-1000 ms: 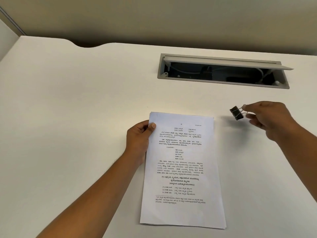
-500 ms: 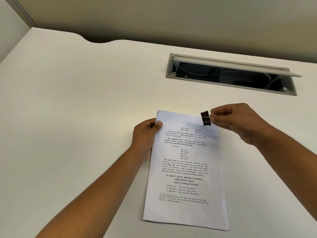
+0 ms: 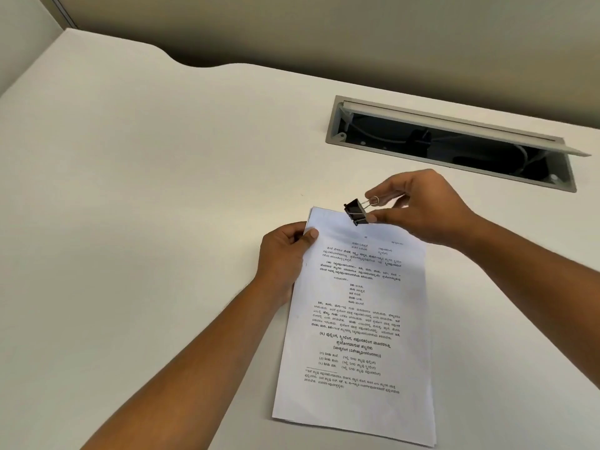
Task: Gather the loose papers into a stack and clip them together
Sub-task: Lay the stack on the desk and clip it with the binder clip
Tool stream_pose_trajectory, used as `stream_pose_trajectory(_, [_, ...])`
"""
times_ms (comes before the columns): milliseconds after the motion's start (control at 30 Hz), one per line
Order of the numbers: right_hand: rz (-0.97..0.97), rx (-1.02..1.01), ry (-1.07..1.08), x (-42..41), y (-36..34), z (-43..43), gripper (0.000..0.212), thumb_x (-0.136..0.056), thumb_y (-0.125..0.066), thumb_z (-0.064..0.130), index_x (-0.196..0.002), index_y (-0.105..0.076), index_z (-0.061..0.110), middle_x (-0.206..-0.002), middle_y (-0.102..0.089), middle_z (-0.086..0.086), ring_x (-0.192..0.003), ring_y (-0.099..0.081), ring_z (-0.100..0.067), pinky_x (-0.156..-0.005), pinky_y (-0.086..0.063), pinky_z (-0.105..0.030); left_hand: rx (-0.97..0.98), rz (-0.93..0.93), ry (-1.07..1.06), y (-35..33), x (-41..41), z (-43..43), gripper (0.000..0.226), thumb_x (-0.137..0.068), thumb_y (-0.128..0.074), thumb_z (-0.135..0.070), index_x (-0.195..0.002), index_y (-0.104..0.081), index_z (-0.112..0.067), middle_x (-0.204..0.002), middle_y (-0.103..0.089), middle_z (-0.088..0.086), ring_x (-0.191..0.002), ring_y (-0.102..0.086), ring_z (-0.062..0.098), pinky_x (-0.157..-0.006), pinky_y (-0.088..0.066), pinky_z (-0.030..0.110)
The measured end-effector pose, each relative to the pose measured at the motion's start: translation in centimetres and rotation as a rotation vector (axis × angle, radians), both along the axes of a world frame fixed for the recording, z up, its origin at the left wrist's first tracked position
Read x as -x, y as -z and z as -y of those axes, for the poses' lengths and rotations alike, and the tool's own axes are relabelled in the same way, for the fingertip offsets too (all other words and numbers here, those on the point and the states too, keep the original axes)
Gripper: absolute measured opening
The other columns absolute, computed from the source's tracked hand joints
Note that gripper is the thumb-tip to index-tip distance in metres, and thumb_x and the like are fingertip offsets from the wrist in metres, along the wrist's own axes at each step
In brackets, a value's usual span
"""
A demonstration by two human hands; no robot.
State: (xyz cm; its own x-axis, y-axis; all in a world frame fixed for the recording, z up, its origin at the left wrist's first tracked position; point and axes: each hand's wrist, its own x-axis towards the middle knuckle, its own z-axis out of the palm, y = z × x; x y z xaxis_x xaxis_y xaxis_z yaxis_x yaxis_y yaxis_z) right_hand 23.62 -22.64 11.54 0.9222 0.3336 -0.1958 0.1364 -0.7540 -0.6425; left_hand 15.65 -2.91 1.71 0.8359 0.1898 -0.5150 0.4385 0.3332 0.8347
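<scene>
A stack of printed white papers (image 3: 357, 319) lies on the white desk (image 3: 146, 222), long side running away from me. My left hand (image 3: 285, 254) grips the stack's upper left edge, thumb on top of the top sheet. My right hand (image 3: 422, 209) pinches the wire handles of a black binder clip (image 3: 356, 212) between thumb and fingers. The clip hangs just above the top edge of the stack, near its upper left part, jaws pointing down and left. Whether the jaws touch the paper I cannot tell.
A grey cable tray (image 3: 334, 131) is recessed into the desk at the back right, its lid (image 3: 454, 126) propped open with cables inside. The desk's far edge has a curved cut-out at the back left, and a beige wall stands behind.
My right hand has carried the binder clip leftward from beside the stack to over its top edge. My left hand has kept its hold on the papers' upper left edge.
</scene>
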Motion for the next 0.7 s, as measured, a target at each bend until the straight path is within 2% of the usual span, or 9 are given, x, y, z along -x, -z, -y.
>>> stream_pose_trajectory(100, [-0.002, 0.015, -0.064, -0.9, -0.5, -0.9, 0.033, -0.067, -0.088, 0.022, -0.097, -0.076, 0.019, -0.086, -0.072, 0.005, -0.080, -0.068, -0.002, -0.077, -0.056, -0.022, -0.111, 0.034, 0.033, 0.3, 0.1, 0.2, 0.016, -0.091, -0.071, -0.007, -0.087, -0.078, -0.021, -0.094, -0.079, 0.005, -0.090, -0.074, 0.028, -0.088, -0.061, 0.045])
stream_pose_trajectory(200, [0.006, 0.090, -0.144, -2.3, -1.0, -1.9, 0.026, -0.069, -0.087, 0.018, -0.093, -0.077, 0.017, -0.076, -0.071, 0.012, -0.074, -0.070, 0.003, -0.074, -0.058, -0.022, -0.169, 0.060, 0.030, 0.2, 0.2, 0.5, 0.024, -0.090, -0.071, -0.006, -0.079, -0.077, -0.027, -0.077, -0.078, -0.010, -0.074, -0.070, 0.013, -0.077, -0.059, 0.035])
stream_pose_trajectory(267, [0.019, 0.144, -0.201, -3.3, -1.1, -2.3, 0.023, -0.072, -0.086, 0.017, -0.093, -0.077, 0.015, -0.072, -0.071, 0.013, -0.070, -0.067, 0.010, -0.071, -0.058, -0.023, -0.169, 0.061, 0.017, 0.3, 0.2, 0.6, 0.022, -0.089, -0.072, -0.006, -0.079, -0.077, -0.025, -0.078, -0.078, -0.006, -0.075, -0.068, 0.015, -0.077, -0.059, 0.037])
stream_pose_trajectory(367, [0.015, 0.215, -0.291, -4.3, -1.1, -3.1, 0.019, -0.073, -0.085, 0.016, -0.090, -0.077, 0.015, -0.076, -0.075, 0.007, -0.069, -0.067, 0.007, -0.071, -0.056, -0.021, -0.160, 0.073, 0.001, 0.3, 0.3, 0.5, 0.017, -0.088, -0.073, -0.005, -0.081, -0.077, -0.020, -0.085, -0.077, 0.003, -0.081, -0.069, 0.020, -0.084, -0.060, 0.044])
stream_pose_trajectory(533, [-0.022, 0.337, -0.431, -5.0, -1.0, -4.5, 0.020, -0.073, -0.085, 0.019, -0.091, -0.077, 0.018, -0.083, -0.077, 0.006, -0.079, -0.070, -0.003, -0.075, -0.056, -0.027, -0.122, 0.097, 0.007, 0.2, 0.3, 0.4, 0.020, -0.088, -0.072, 0.000, -0.080, -0.076, -0.017, -0.081, -0.076, 0.002, -0.078, -0.068, 0.019, -0.080, -0.058, 0.036])
stream_pose_trajectory(700, [-0.031, 0.390, -0.511, -5.3, -0.7, -5.4, 0.024, -0.073, -0.085, 0.024, -0.095, -0.077, 0.018, -0.087, -0.077, 0.004, -0.083, -0.070, -0.008, -0.074, -0.054, -0.024, -0.144, 0.098, -0.002, 0.4, 0.1, 0.4, 0.021, -0.088, -0.072, -0.002, -0.079, -0.076, -0.020, -0.078, -0.074, 0.000, -0.075, -0.066, 0.016, -0.075, -0.056, 0.031])
